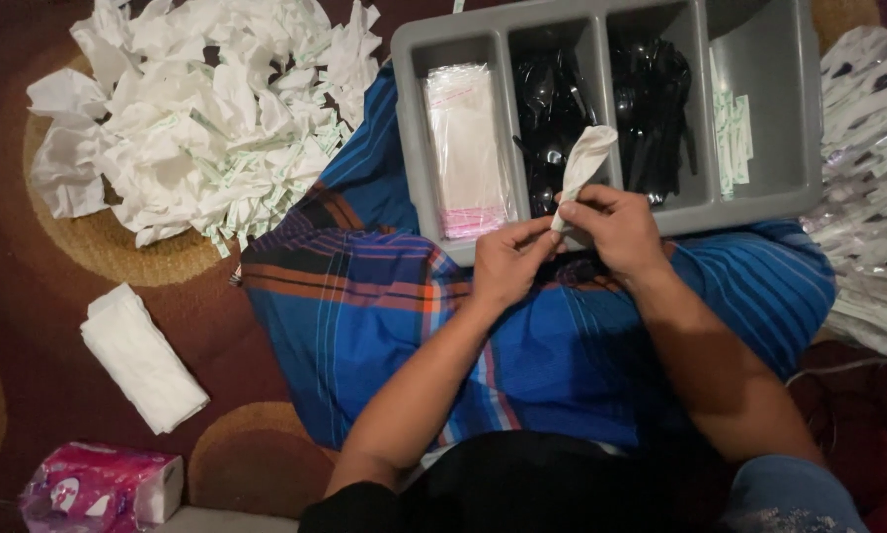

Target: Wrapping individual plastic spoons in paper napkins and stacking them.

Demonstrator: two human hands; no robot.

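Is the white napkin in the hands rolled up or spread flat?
Rolled up. The white napkin stands as a narrow tube, pinched at its lower end by the right hand and left hand, above the grey tray.

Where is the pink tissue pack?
In the head view, the pink tissue pack lies at the bottom left corner on the patterned carpet, just below the folded white napkin stack and left of the person's left arm.

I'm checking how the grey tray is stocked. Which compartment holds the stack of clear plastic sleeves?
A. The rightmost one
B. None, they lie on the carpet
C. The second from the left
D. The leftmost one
D: the clear plastic sleeves fill the leftmost compartment of the grey tray, beside the black cutlery.
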